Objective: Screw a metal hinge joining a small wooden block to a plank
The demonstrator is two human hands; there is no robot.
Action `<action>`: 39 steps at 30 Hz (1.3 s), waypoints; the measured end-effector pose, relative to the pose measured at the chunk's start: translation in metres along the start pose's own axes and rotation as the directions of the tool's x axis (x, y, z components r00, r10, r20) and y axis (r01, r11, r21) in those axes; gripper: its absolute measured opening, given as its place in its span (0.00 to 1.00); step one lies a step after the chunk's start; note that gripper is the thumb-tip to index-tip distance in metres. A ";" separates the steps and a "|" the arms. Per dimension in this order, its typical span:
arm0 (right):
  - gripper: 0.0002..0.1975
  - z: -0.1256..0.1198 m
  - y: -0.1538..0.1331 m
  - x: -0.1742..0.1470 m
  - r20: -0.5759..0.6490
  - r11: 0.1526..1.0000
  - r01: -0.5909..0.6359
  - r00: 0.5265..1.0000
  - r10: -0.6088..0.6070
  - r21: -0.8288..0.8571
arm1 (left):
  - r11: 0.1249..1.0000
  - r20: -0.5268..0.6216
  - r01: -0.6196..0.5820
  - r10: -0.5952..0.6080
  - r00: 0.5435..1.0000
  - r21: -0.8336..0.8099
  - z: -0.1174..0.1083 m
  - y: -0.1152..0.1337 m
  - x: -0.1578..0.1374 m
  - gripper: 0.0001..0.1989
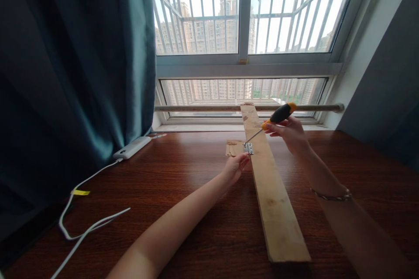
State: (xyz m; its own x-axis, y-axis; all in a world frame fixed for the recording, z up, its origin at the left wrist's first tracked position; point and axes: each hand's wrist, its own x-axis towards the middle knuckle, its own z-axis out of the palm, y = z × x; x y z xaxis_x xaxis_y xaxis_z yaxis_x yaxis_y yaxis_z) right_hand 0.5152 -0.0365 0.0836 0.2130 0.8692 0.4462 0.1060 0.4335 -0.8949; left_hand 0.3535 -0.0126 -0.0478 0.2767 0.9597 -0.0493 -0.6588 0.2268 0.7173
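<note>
A long pale wooden plank [273, 200] lies on the dark wood surface, its far end by the window. A small wooden block [233, 148] sits against its left side. Across the joint between them lies a metal hinge [249, 148]. My left hand [236, 167] has its fingers curled at the hinge's near edge, apparently pinching it; the fingertips are partly hidden. In my right hand [288, 133] is a black and yellow screwdriver [280, 113], gripped by the lower handle. Its shaft slants down to the left, with the tip at the hinge's block side.
A white power strip [132, 148] with a white cable [94, 176] and a yellow tag [81, 192] lies at left, beside a dark blue curtain [98, 52]. A horizontal rail [203, 108] crosses before the window, near the plank's far end.
</note>
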 end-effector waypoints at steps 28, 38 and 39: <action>0.20 0.016 0.018 -0.006 -0.217 0.931 0.136 0.951 -0.218 -0.338 | 0.999 -0.002 -0.029 0.029 1.000 0.044 0.001 0.001 0.000 0.07; 0.17 0.001 0.010 0.000 -0.171 0.854 0.158 0.946 -0.275 -0.495 | 0.995 -0.032 0.011 -0.008 0.999 0.102 0.002 0.002 -0.003 0.05; 0.17 0.002 0.010 0.000 -0.160 0.853 0.160 0.949 -0.271 -0.497 | 0.990 -0.056 0.027 -0.019 0.998 0.141 0.002 0.002 -0.004 0.04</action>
State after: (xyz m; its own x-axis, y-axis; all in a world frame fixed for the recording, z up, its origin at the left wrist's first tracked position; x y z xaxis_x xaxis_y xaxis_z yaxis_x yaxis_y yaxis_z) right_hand 0.5144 -0.0322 0.0745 0.3287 0.6699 0.6657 0.6068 0.3904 -0.6924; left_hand 0.3524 -0.0161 -0.0442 0.2493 0.9630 -0.1020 -0.5458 0.2267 0.8067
